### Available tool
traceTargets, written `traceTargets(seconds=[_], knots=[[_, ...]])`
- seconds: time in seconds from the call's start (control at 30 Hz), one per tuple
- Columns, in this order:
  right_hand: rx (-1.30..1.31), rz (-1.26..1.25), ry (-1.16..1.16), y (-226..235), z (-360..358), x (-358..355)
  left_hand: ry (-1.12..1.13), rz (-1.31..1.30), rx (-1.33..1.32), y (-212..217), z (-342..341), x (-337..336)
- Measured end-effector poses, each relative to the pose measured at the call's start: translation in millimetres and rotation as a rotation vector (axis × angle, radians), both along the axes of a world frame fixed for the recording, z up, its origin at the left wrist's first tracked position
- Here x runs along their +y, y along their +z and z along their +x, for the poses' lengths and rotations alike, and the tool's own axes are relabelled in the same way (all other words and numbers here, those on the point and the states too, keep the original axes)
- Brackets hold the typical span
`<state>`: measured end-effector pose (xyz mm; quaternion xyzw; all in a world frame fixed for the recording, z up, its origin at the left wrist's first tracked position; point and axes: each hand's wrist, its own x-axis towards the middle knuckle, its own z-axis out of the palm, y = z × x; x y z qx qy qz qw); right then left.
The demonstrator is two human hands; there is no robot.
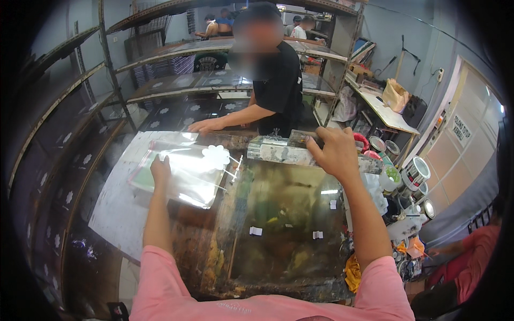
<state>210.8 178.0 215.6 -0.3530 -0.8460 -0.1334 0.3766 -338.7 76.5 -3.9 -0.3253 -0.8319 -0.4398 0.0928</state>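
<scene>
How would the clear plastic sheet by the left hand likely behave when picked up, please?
The clear plastic sheet would probably bend or flop, since it looks thin and see-through. It is likely light for its size, though I cannot tell whether several layers lie together. The bright glare across it suggests a smooth surface that may be slippery.

Three lines of black capitals mark a pale sign on the paneled door; faint lettering crosses the pink shirt
</scene>
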Motion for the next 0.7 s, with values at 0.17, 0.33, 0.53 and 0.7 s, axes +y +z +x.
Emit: traceTargets(seconds=[0.17, 0.33, 0.53, 0.7], knots=[[-0.003, -0.004, -0.029, -6, 8, 0, -0.066, 0.172, 0.497, 5, 126, -56], [0.0, -0.01, -0.004, 2, 4, 4, -0.366, -0.007, 0.396, -9, 155, -86], [-0.004, -0.028, -0.021, -3, 6, -1, -0.384, -0.092, 0.348, -6, 151, -77], [-0.001, -0.026, -0.01, -9, 5, -4, -0.364, -0.056, 0.246, 5, 140, -65]])
